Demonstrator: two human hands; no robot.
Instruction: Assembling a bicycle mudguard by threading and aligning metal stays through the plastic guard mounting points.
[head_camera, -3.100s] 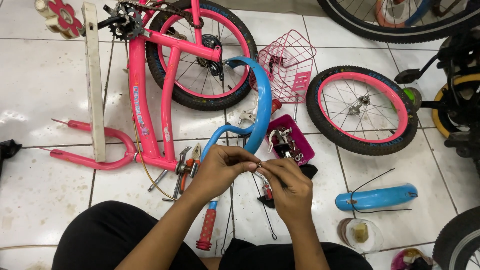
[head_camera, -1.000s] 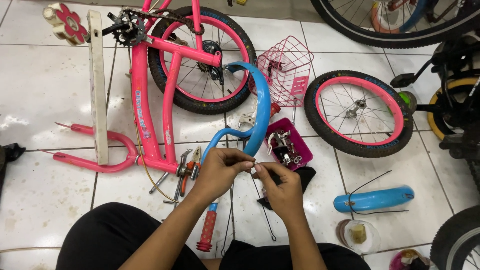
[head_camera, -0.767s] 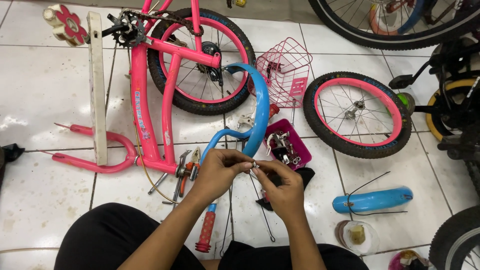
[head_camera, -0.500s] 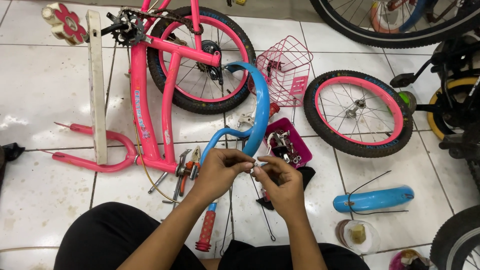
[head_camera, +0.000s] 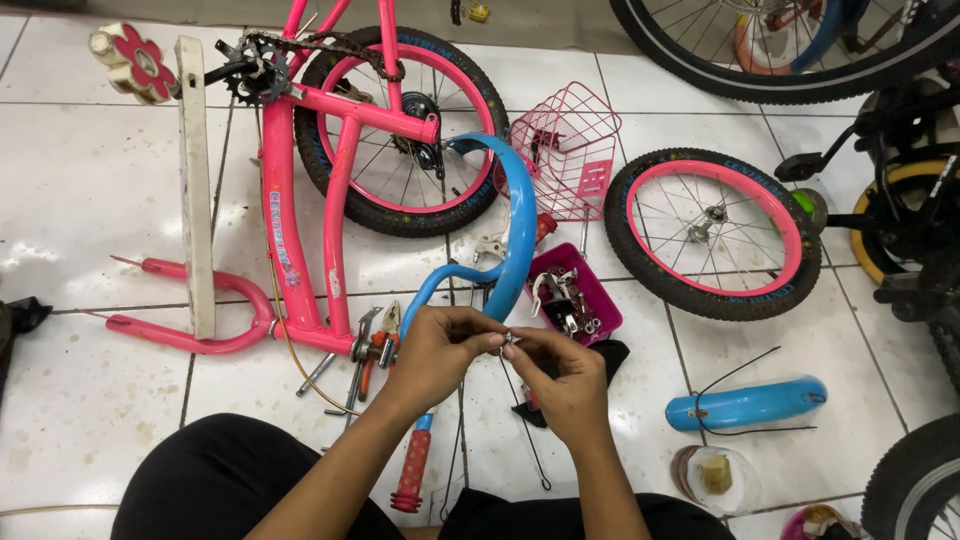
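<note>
My left hand (head_camera: 440, 350) and my right hand (head_camera: 565, 385) meet over the floor, fingertips pinched together on a small metal part (head_camera: 510, 340) at the near end of a blue curved fender (head_camera: 505, 240). Thin black stay wires (head_camera: 525, 440) hang down from the hands. The fender arcs away toward a pink bicycle frame (head_camera: 300, 200) lying upside down with its rear wheel (head_camera: 400, 130) mounted. Which hand bears the small part's weight is hard to tell.
A loose pink-rimmed wheel (head_camera: 715, 235) lies right, near a pink wire basket (head_camera: 565, 150). A magenta tray of hardware (head_camera: 575, 295), pliers and wrenches (head_camera: 375, 345), a red handlebar grip (head_camera: 412, 470), a second blue fender (head_camera: 750, 405) and a grease tub (head_camera: 715, 478) surround me. Other bicycles stand right.
My hands stay together at the fender's end, with only slight finger shifts on the small part. The view has barely drifted.
</note>
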